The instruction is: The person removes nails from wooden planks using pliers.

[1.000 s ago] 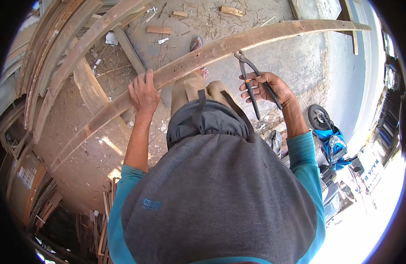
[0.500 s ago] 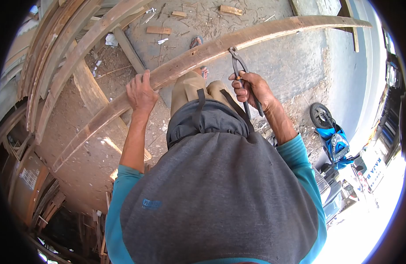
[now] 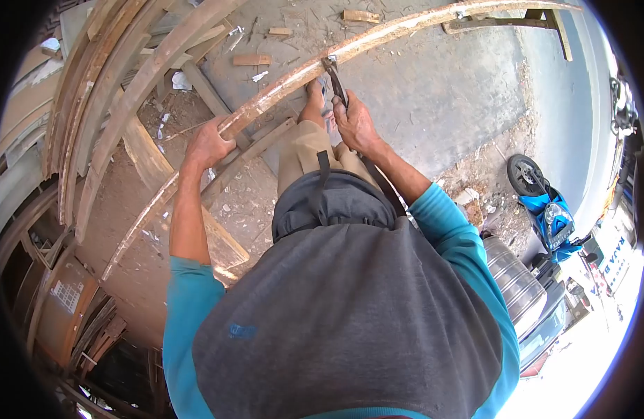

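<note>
A long curved wooden beam (image 3: 287, 82) spans the view from lower left to upper right, its narrow, pale-streaked edge turned up. Around the beam, left of my legs, my left hand (image 3: 209, 144) is closed. My right hand (image 3: 355, 126) grips the handles of dark metal pincers (image 3: 335, 78), now pressed together. The jaws of the pincers touch the near edge of the beam, in front of my knees. Whether a nail sits between the jaws is too small to tell.
Curved beams (image 3: 102, 91) are stacked at the left. A plank (image 3: 144, 150) lies under the held beam. Wood scraps (image 3: 252, 60) dot the floor ahead. At the right are a blue motorcycle (image 3: 549, 216) and a ribbed metal drum (image 3: 514, 283).
The beam has been tilted so its edge faces up. My right hand has moved left and forward, closing the pincers' handles, with their jaws now at the edge. My left hand has stayed on the beam.
</note>
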A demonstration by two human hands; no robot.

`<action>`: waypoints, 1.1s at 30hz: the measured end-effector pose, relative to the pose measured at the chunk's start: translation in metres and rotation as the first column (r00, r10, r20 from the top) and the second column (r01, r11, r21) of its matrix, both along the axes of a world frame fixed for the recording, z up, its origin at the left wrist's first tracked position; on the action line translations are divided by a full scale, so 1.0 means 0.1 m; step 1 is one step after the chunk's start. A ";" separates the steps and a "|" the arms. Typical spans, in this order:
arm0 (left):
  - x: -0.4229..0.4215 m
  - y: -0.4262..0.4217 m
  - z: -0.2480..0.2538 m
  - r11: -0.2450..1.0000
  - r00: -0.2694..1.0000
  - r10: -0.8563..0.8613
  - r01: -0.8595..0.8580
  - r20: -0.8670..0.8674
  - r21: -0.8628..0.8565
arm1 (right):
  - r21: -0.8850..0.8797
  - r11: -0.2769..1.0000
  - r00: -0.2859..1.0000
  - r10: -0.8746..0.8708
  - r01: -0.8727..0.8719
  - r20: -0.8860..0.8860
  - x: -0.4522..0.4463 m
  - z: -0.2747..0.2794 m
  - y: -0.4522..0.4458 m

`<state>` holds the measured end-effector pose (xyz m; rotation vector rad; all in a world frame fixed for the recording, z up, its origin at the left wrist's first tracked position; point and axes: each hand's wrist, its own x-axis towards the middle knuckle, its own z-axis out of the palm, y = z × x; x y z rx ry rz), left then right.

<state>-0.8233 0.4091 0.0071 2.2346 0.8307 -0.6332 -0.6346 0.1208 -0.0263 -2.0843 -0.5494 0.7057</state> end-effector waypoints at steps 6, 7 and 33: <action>0.07 0.05 0.07 0.999 1.000 0.004 -0.004 -0.016 -0.046 | 0.060 0.988 0.875 -0.099 0.144 -0.474 0.11 0.42 -0.37; 0.08 0.08 0.08 0.997 0.999 -0.012 0.009 -0.040 -0.075 | 0.041 0.983 0.823 -0.128 0.180 -0.553 0.12 0.45 -0.49; 1.25 -0.84 0.04 0.973 0.972 -0.210 0.198 0.109 0.116 | -0.158 0.972 0.617 -0.233 0.174 -0.752 1.32 1.36 -0.69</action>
